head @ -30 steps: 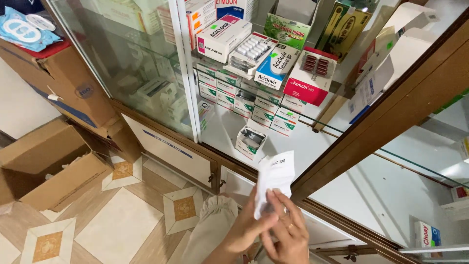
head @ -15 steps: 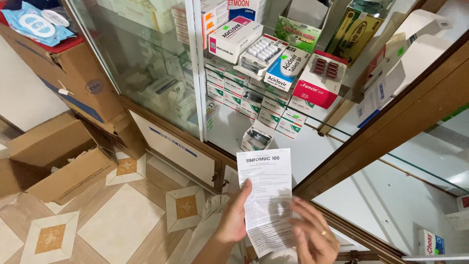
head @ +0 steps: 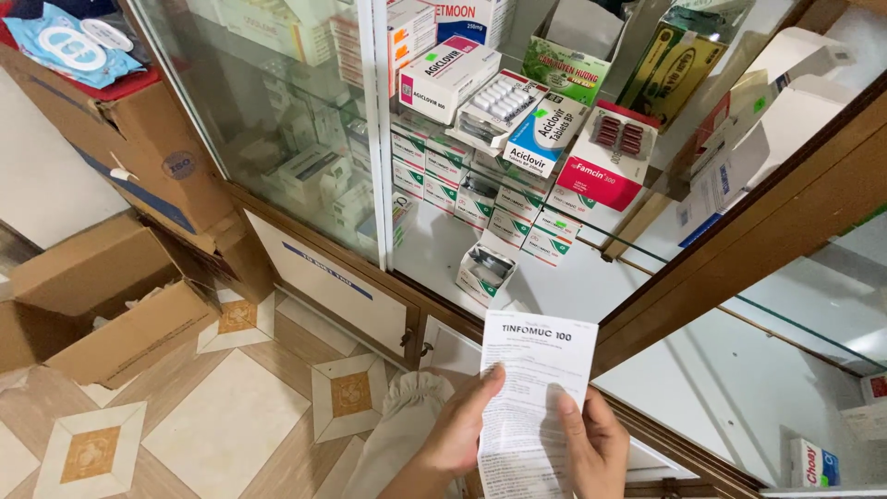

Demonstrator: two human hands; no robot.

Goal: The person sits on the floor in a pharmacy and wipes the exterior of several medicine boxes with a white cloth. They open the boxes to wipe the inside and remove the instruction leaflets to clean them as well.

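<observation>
Glass cabinet (head: 277, 139) is standing ahead; both hands, left hand (head: 459, 432) and right hand (head: 596, 445), are pinching a thin leaflet (head: 531, 397), which is risking a crease or tear.

Glass cabinet (head: 277, 139) stacked with medicine boxes (head: 480, 185); open cardboard cartons (head: 102, 305) on patterned tile floor (head: 231, 434).
</observation>
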